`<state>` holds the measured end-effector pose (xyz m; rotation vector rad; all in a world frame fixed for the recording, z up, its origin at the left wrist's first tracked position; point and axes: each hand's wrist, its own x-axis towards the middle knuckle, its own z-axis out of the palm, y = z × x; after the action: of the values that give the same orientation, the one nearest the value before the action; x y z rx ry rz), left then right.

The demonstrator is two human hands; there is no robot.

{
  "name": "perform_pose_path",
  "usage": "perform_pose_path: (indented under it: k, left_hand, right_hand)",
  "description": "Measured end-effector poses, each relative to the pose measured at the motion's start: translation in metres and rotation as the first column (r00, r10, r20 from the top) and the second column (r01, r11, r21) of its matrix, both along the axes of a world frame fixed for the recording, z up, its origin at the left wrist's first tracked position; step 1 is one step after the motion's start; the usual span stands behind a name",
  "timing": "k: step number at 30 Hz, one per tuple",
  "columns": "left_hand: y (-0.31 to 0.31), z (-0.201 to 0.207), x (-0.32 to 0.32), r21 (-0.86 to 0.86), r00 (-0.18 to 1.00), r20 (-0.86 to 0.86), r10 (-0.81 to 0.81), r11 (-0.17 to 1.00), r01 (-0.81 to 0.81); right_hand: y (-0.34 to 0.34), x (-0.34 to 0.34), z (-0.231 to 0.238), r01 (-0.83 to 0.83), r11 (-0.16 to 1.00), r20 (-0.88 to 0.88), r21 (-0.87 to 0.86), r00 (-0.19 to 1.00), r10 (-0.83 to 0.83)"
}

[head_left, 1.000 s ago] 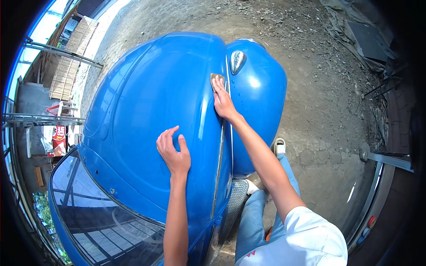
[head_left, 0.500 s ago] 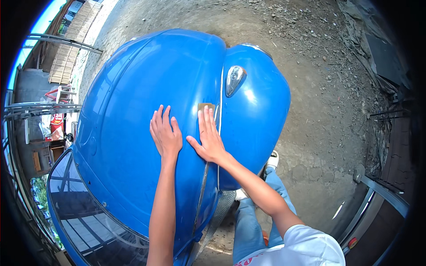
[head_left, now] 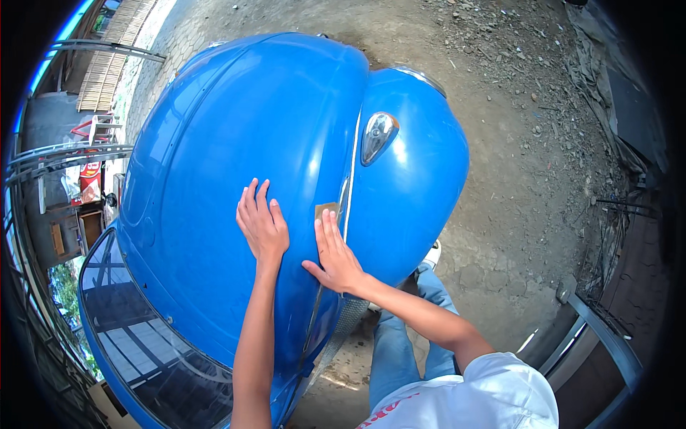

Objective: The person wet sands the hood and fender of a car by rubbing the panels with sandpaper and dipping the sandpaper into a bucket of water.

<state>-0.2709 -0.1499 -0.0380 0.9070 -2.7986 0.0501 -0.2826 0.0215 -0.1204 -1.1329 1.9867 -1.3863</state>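
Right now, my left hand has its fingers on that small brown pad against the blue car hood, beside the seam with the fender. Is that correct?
Not quite: the head view shows your right hand with its fingers on the small brown pad, against the blue car hood, beside the seam with the fender.

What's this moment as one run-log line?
left hand: spread over blue curved metal car hood, contact unclear | right hand: flat on tan rectangular pad near hood's edge | chrome teardrop lamp: on rounded blue fender
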Motion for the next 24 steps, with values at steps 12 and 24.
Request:
perform_pose_path:
  k: [12, 24]
  left_hand:
    - [0.007, 0.001, -0.012, 0.012, 1.0, -0.009, -0.002, 1.0, 0.002]
    - [0.003, 0.0, -0.003, 0.005, 1.0, -0.012, 0.004, 1.0, -0.004]
  right_hand:
    - [-0.11, -0.185, -0.013, 0.407, 0.91, -0.114, 0.078, 0.911, -0.397]
    - [-0.017, -0.006, 0.015, 0.051, 0.998, -0.064, -0.021, 0.997, -0.052]
